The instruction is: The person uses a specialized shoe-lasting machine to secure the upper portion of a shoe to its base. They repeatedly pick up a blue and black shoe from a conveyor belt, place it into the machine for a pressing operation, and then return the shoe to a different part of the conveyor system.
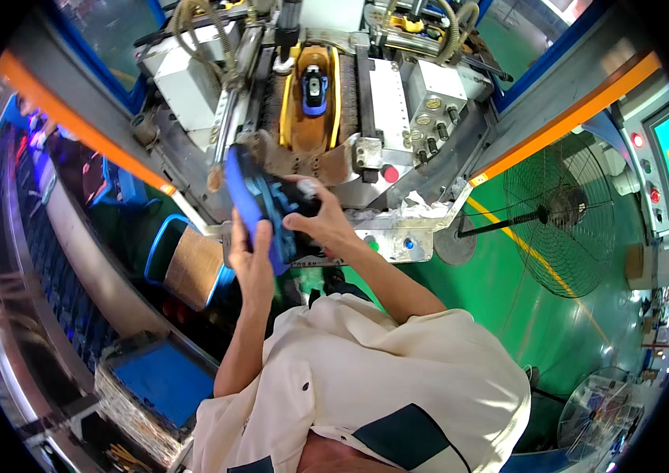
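Both hands gripped a blue and black shoe: left hand closed around its blue sole, right hand clasping the black upper. Its sole faced left, edge-on.

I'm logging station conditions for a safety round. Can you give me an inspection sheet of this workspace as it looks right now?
Surface: metal machine bed in front of the person, with green and blue buttons on its front edge.
Job's things: blue shoe part held up in front of the machine; a second blue and black shoe sits on the yellow mould further in.
Clutter: crumpled white rag on the bed; stacked tray with blue sheet lower left.
Hands: left hand grips the blue shoe part from below; right hand holds its dark side.
Cables: hoses looped over the machine top.
Surroundings: green floor, wire-guard fan, control panel at right.
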